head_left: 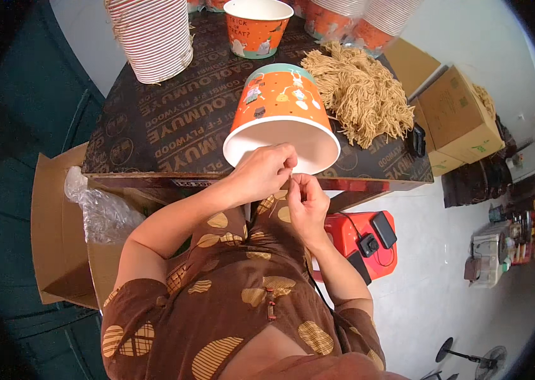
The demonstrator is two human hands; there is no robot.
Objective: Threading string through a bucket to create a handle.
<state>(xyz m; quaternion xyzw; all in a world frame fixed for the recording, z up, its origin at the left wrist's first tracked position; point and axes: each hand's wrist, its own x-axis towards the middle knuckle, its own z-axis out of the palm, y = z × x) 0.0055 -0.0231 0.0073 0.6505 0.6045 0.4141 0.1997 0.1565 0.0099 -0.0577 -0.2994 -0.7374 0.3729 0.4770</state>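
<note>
An orange paper bucket with white and teal cartoon figures lies tipped on its side at the table's near edge, its white mouth facing me. My left hand is at the lower rim, fingers closed in a pinch. Just below and to its right, my right hand also pinches, thumb against fingers. Their fingertips nearly meet in front of the bucket's opening. A thin, light-coloured bit shows between them, too small to name. Right of the bucket lies a heap of tan twine pieces.
A dark plywood table carries a tall stack of white-rimmed buckets, an upright orange bucket and more wrapped stacks. Cardboard boxes stand at right, an open carton at left. A red stool holds small black devices.
</note>
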